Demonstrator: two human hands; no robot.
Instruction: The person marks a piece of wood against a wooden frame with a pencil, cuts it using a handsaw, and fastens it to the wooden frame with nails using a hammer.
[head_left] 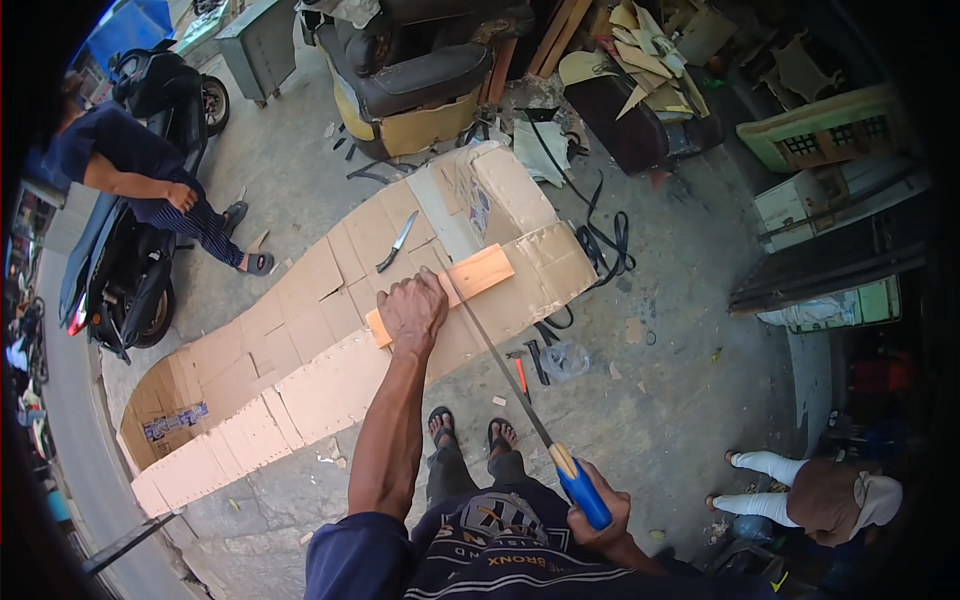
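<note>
A short, reddish wooden board (482,273) lies on a long frame covered with cardboard (300,290). My left hand (412,308) is closed over the board, pressing it against the cardboard. My right hand (604,512), lower right, grips the blue and tan handle of a handsaw (500,365). Its long blade slants up and left, the far end resting at the board just right of my left hand. Whether the teeth have cut into the wood cannot be made out. A knife (398,242) with a black handle lies on the cardboard beyond my left hand, untouched.
On the concrete floor near my feet lie an orange-handled hammer (520,374), a black tool (538,362) and a clear plastic bag (565,361). Black straps (603,250) trail beyond. A worn armchair (420,80) stands behind. One person (130,170) is beside motor scooters; another (825,490) bends at right.
</note>
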